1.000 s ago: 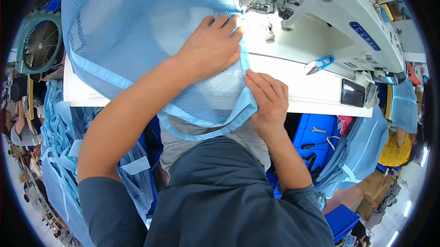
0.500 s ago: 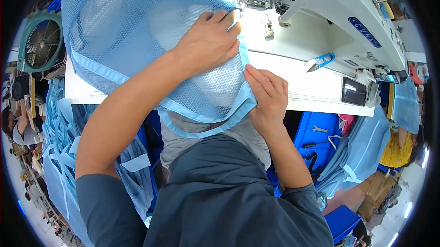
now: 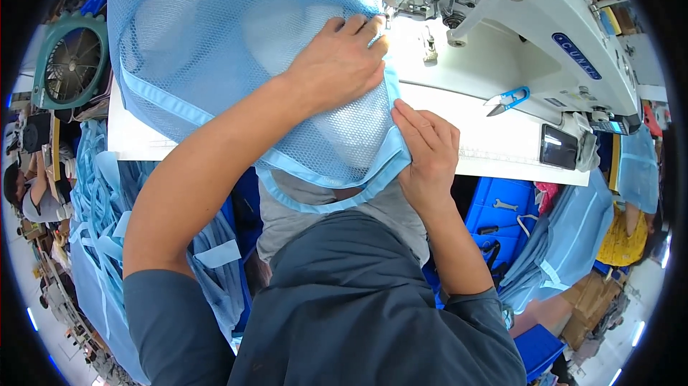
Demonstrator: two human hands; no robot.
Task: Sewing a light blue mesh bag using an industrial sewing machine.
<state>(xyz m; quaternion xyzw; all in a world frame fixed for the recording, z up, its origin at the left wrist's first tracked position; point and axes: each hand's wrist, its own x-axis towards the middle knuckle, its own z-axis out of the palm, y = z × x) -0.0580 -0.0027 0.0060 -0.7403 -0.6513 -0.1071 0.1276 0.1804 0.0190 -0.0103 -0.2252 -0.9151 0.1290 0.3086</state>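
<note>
A large piece of light blue mesh fabric (image 3: 215,49) with a smooth blue edge band (image 3: 393,144) lies over the worktable and under the head of a white sewing machine (image 3: 516,10). My left hand (image 3: 340,63) rests on the mesh, fingers bent and slightly apart, their tips beside the lit needle area. Nearer to me, my right hand (image 3: 431,153) pinches the band along the fabric's right side, its thumb mostly hidden. From there the band curves down in a loop over the table's front edge toward my lap.
Blue-handled thread snips (image 3: 509,101) and a dark phone (image 3: 558,146) lie on the white table (image 3: 494,149) at right. Stacked blue fabric (image 3: 566,242) and a blue bin (image 3: 498,207) stand below. More blue strips (image 3: 97,192) hang at left, near a green fan (image 3: 72,63).
The whole view has shifted slightly, so things appear a little farther right. Both hands and the mesh keep nearly the same place at the machine.
</note>
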